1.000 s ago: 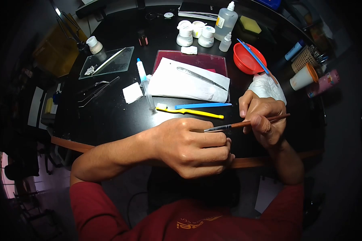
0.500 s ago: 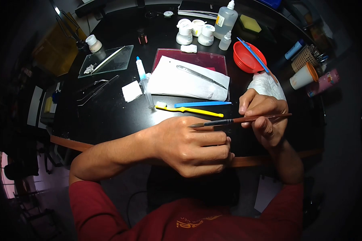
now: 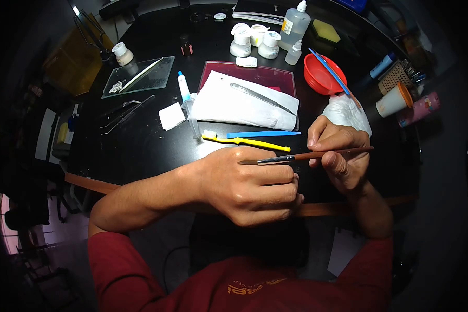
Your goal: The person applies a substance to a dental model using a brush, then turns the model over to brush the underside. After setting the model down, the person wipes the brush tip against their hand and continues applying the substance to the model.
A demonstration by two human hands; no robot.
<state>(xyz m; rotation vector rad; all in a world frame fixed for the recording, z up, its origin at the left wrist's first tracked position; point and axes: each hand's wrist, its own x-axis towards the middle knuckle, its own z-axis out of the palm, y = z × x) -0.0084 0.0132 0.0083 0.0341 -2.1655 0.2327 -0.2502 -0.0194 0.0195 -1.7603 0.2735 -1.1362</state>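
Note:
My right hand [image 3: 340, 153] pinches the reddish-brown handle of a fine paintbrush [image 3: 312, 155] between thumb and fingers. The brush lies nearly level, its dark pointed bristles to the left and its metal ferrule across the back of my left hand [image 3: 247, 184], by the knuckles. That left hand is curled closed with its back up; its palm is hidden, so I cannot tell what it holds. Just beyond the hands lie a yellow toothbrush [image 3: 249, 143] and a blue stick [image 3: 264, 134]. Farther back, a scalpel [image 3: 260, 96] rests on folded white paper [image 3: 218, 109].
A red bowl [image 3: 317, 78] with a blue-handled brush across it stands at the right, above crumpled tissue [image 3: 346, 112]. White jars [image 3: 241, 41] and a clear bottle [image 3: 295, 28] line the back. At left are a syringe [image 3: 192, 119], tweezers [image 3: 127, 112] and a glass slab [image 3: 161, 78].
The paintbrush has shifted slightly left, its bristle tip farther over the back of my left hand. My right hand has moved a little left with it, and the view has shifted slightly.

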